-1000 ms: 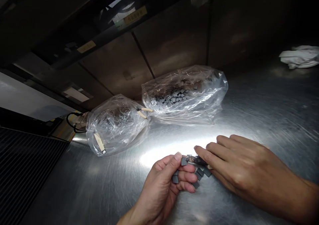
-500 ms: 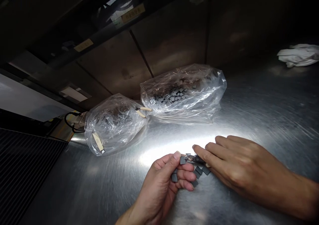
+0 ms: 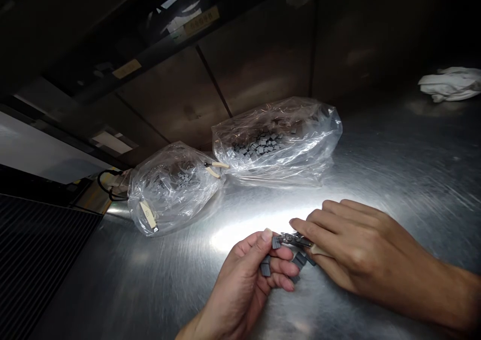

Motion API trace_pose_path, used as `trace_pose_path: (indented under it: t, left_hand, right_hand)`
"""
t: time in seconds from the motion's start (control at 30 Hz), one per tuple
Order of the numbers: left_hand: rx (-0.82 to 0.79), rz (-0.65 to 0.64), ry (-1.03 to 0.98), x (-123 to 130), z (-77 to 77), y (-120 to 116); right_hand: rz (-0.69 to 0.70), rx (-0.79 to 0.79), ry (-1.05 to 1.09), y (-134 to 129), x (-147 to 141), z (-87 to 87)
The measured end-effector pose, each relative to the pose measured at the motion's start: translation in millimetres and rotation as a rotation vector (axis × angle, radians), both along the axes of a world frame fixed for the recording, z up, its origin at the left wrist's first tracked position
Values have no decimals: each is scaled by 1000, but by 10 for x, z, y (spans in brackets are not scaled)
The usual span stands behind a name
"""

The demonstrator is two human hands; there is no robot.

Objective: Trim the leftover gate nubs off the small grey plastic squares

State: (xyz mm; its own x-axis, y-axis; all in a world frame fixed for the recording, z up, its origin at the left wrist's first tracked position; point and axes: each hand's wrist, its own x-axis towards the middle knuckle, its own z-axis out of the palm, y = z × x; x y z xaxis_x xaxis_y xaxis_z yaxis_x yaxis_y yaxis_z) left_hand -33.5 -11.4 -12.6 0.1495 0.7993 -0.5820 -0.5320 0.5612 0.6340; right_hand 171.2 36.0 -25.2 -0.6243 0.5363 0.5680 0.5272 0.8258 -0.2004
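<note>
My left hand (image 3: 242, 282) pinches a small grey ribbed plastic piece (image 3: 276, 242) between thumb and forefinger. Another grey piece (image 3: 265, 266) rests against its curled fingers. Wrapped in my right hand (image 3: 356, 244) is a pair of nippers (image 3: 296, 239), its metal jaws at the right edge of the pinched piece. Whether the jaws touch it, I cannot tell. Part of a cream handle shows under the right fingers. More loose grey pieces (image 3: 299, 260) lie just behind the left fingertips, on the metal table (image 3: 180, 285).
Two clear plastic bags stand at the back; the right bag (image 3: 278, 144) and the left bag (image 3: 175, 187) contain many small grey pieces. Cream-handled pliers (image 3: 216, 168) lie between them. A cream labelled tool (image 3: 148, 215) is by the left bag. A white cloth (image 3: 449, 84) lies far right.
My right hand has tilted slightly, turning the nippers so more of their metal and a cream handle shows. The left hand has barely moved and keeps its pinch.
</note>
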Motion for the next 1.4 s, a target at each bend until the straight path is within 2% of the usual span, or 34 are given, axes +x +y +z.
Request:
trace_pose_path:
  t: [0.73, 1.03, 1.4]
  left_hand:
    - [11, 7, 9, -7, -20, -6]
    - [19, 1, 9, -2, 6, 6]
    - [26, 8, -6, 12, -14, -12]
  right_hand:
    - [-7, 110, -30, -13, -29, 2]
    - [2, -11, 3, -10, 3, -24]
    - [-11, -37, 18, -44, -18, -52]
